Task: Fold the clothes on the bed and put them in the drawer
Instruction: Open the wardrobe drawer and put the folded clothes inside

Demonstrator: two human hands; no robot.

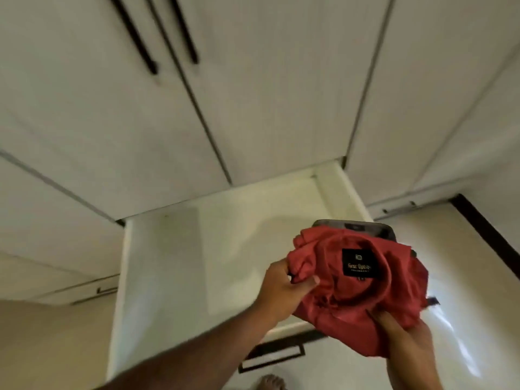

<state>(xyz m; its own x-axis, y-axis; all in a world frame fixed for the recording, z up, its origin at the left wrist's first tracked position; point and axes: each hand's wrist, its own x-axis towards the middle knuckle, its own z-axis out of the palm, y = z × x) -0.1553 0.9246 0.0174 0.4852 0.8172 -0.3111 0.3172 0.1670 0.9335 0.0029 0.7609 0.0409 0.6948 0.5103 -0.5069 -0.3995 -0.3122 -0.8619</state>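
So on the left and centre of the frame the drawer (180, 249) is pulled out from under the white wardrobe doors (253, 94), and its pale floor looks bare as far as I can see. Moving right, the left hand (281, 288) has its thumb and fingers pinched on the left edge of the red shirt (363, 288), which sits in the lower right of the frame, held above the drawer's front right corner, label facing up. The bundle looks more scrunched than flat, honestly, so my worry is it flops open the second it's set down, because only the edges are held. Further right the right hand (405, 336) grips the bottom edge from underneath. There's also a dark phone-like thing (360, 226) peeking out behind the top of the shirt; can't tell what holds it, and if it's just riding along it could slide off into the drawer. The frame's blurry too.
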